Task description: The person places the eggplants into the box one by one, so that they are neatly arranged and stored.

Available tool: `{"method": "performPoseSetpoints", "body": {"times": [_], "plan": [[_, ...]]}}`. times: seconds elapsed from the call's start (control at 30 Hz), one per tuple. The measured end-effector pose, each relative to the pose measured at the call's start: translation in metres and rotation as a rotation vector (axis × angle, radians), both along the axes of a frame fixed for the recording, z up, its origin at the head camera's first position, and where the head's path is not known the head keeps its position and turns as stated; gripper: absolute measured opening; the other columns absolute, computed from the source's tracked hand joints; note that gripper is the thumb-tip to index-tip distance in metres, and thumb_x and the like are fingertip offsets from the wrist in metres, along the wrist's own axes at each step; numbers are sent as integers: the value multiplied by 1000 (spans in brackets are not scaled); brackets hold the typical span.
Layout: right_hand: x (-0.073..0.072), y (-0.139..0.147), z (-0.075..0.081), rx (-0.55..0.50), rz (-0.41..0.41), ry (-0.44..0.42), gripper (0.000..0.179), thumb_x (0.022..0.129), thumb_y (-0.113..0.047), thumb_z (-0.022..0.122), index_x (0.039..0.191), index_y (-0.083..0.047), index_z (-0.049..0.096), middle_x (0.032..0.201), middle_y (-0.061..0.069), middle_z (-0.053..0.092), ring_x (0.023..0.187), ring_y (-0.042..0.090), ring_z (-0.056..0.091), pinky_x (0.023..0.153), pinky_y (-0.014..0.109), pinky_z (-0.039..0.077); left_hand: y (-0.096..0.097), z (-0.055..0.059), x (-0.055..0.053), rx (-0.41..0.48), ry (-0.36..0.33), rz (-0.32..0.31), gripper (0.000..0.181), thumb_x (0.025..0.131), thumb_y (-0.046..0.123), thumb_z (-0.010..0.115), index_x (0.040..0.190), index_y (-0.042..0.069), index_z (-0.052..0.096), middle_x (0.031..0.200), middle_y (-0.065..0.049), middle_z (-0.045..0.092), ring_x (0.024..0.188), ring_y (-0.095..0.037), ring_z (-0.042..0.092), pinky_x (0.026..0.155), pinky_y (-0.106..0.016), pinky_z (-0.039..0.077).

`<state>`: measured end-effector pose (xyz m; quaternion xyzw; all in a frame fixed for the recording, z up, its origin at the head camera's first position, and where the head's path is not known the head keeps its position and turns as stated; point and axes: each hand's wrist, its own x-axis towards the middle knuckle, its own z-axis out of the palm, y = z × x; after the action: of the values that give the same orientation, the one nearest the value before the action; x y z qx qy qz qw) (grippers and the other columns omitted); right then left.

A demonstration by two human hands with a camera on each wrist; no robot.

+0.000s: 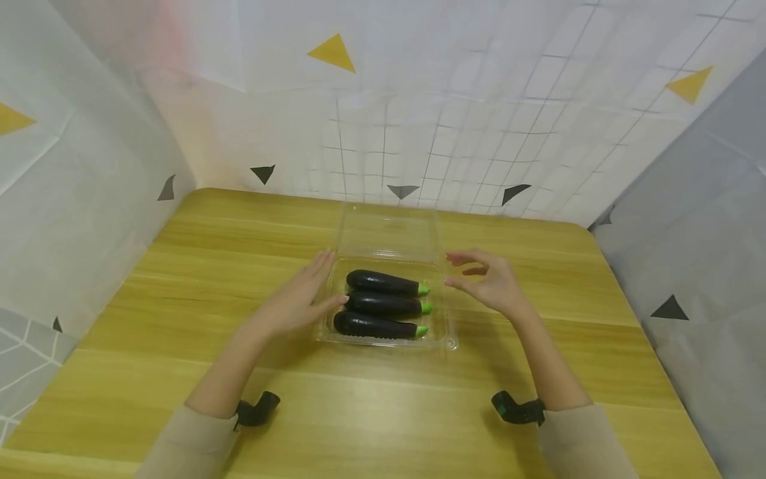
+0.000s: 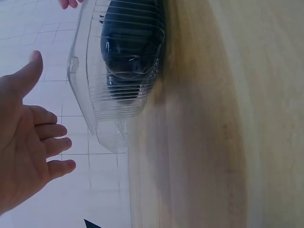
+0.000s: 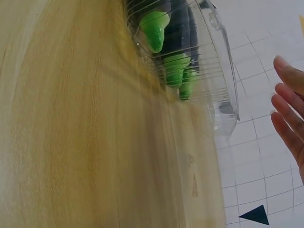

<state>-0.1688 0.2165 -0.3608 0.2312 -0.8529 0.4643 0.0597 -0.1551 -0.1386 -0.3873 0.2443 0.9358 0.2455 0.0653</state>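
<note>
A clear plastic clamshell box [image 1: 383,342] lies on the table with its lid [image 1: 389,229] folded back toward the wall. Inside are three dark eggplants [image 1: 385,303], side by side, their green stem ends [image 3: 175,69] pointing right. My left hand [image 1: 293,306] is at the box's left side, fingers extended and thumb apart; the left wrist view shows a gap between this hand [image 2: 28,137] and the box wall. On the other side, my right hand [image 1: 493,283] hovers beside the right rim, fingers slightly bent, holding nothing. The right wrist view also shows it [image 3: 292,109] apart from the box.
The wooden table [image 1: 383,412] extends in front of the box and to both sides. Behind it hangs a pale wall covering [image 1: 287,126] with triangles and grid lines. Black wrist cameras [image 1: 258,409] project inward from both forearms.
</note>
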Motion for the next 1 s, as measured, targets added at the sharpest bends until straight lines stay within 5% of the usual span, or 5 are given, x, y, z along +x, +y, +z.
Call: {"method": "performPoseSetpoints", "body": {"times": [0.2, 0.53, 1.0], "plan": [[-2, -1, 1, 20, -32, -16, 43, 78, 0, 78, 119, 3, 64, 112, 21, 67, 103, 34, 62, 86, 52, 52, 1, 2, -12, 55, 42, 81, 73, 97, 43, 54, 153, 8, 22, 154, -18, 28, 140, -36, 28, 112, -52, 25], [-4, 0, -2, 16, -45, -41, 43, 79, 0, 78, 119, 4, 64, 114, 21, 66, 108, 35, 60, 94, 52, 47, 3, -3, -27, 205, 52, 146, 58, 94, 36, 62, 140, 4, 47, 136, -13, 53, 126, -32, 48, 105, -49, 39], [-3, -2, -3, -7, -29, -45, 42, 79, 1, 77, 119, 5, 63, 115, 23, 65, 108, 41, 59, 93, 56, 47, 3, -8, -39, 346, 6, 184, 49, 93, 35, 64, 129, 2, 56, 124, -13, 61, 115, -27, 54, 100, -42, 44]]}}
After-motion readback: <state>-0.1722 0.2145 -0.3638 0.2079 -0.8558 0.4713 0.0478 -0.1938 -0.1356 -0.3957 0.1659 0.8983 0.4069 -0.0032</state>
